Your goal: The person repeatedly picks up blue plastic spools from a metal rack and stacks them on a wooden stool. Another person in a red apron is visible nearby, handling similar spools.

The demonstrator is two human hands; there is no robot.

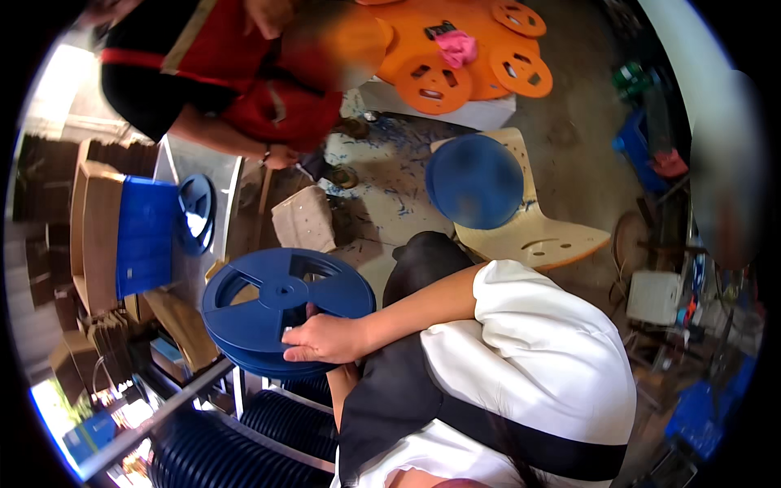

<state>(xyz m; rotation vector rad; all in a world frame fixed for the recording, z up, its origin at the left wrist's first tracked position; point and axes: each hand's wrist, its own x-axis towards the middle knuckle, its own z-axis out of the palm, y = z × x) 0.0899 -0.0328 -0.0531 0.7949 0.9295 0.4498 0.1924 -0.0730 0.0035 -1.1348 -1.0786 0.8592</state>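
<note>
Because the blue reels (281,302) are stacked, my right fingers (303,335) grip the edge, probably to steady them; left fingers hidden, can't tell.

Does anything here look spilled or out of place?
Yes: blue scraps litter the floor between the pale chair and the person in red. Scattered loosely, they look like unswept debris.

It's a workshop, all right: dark blue slotted plastic reels (284,290) stacked up front, ridged rows of dark blue discs (215,452) beside a grey metal rail (163,415), round orange discs (434,88) piled beyond, thin blue scraps (399,214) littering the brownish floor (569,154), brown cardboard boxes (99,232) at left.
</note>
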